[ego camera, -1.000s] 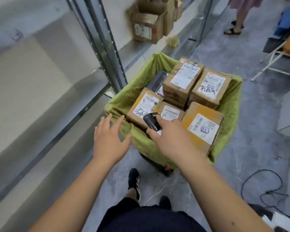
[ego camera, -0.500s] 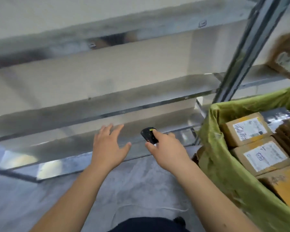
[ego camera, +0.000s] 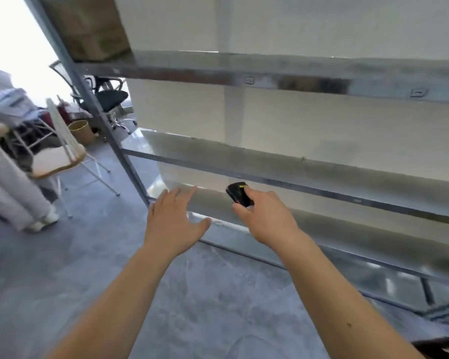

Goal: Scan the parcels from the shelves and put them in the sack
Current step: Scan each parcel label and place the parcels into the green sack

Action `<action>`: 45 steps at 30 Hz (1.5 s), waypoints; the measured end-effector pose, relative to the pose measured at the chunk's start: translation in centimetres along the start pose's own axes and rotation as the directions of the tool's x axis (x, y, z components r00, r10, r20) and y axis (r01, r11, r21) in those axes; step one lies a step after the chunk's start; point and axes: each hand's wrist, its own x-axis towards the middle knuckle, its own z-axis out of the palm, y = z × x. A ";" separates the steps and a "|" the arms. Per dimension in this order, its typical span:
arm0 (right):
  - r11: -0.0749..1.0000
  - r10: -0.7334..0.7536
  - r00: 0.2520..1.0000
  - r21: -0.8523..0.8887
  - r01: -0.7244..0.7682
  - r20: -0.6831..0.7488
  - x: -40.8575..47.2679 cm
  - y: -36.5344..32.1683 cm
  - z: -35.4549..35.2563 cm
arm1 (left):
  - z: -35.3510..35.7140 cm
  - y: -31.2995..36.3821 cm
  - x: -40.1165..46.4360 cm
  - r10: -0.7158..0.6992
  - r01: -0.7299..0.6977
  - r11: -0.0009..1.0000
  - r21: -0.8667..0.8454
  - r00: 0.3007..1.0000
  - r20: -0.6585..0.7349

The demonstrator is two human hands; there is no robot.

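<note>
A head-worn camera looks down past two bare forearms toward a grey metal shelving unit (ego camera: 296,174) standing against a pale wall. The left hand (ego camera: 174,224) reaches forward with its fingers straight and spread, grasping nothing, level with the lower shelf boards. The right hand (ego camera: 267,218) has its fingers curled around a small black handheld scanner with a yellow mark (ego camera: 239,194), its tip aimed toward the shelves. The shelf boards straight ahead show only bare metal. The one parcel in view is a brown cardboard box (ego camera: 88,27) on the upper shelf at the far left, well apart from both hands and above them (its label cannot be seen from this angle). The sack is not clearly in view; only a sliver of something green shows at the lower right edge. To the left stand a black office chair (ego camera: 109,97), a woven yellow basket (ego camera: 82,130) and a white folding stand (ego camera: 62,156), with part of another person's pale trouser leg (ego camera: 11,187) nearby. As a judgement, the risk from here is a long one-handed reach: the box sits high, so lifting it with the free hand alone could tip it off the shelf edge, and a hidden label could mean a missed scan.
</note>
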 end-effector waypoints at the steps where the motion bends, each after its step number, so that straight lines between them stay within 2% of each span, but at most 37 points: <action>1: 1.000 -0.023 1.000 0.009 0.023 0.006 0.6 -1.8 0.8 | -1.0 -1.8 -0.1 -0.016 0.016 1.000 -0.012 1.000 -0.006; 9: 0.981 -0.153 0.988 -0.117 0.154 0.014 4.1 -13.1 4.2 | -7.2 -11.6 0.3 -0.078 0.068 0.993 -0.096 0.991 -0.107; 20: 0.943 -0.327 0.945 -0.056 0.328 0.024 10.4 -22.3 5.7 | -12.4 -17.1 5.1 -0.144 0.137 0.989 -0.052 0.971 -0.190; 31: 0.907 -0.421 0.907 0.024 0.421 0.023 22.9 -26.1 5.5 | -14.3 -20.2 18.8 -0.106 0.116 0.993 0.029 0.966 -0.237; 35: 0.888 -0.460 0.887 0.008 0.460 0.036 28.4 -28.0 4.1 | -15.2 -20.3 24.2 -0.090 0.100 0.995 0.018 0.948 -0.305; 41: 0.864 -0.500 0.865 0.053 0.501 -0.037 35.7 -31.8 1.6 | -17.9 -21.3 30.4 -0.065 0.089 0.995 0.050 0.934 -0.352; 45: 0.850 -0.522 0.852 0.061 0.524 -0.043 39.7 -34.3 1.4 | -20.6 -22.1 34.8 0.001 0.035 0.996 0.085 0.921 -0.390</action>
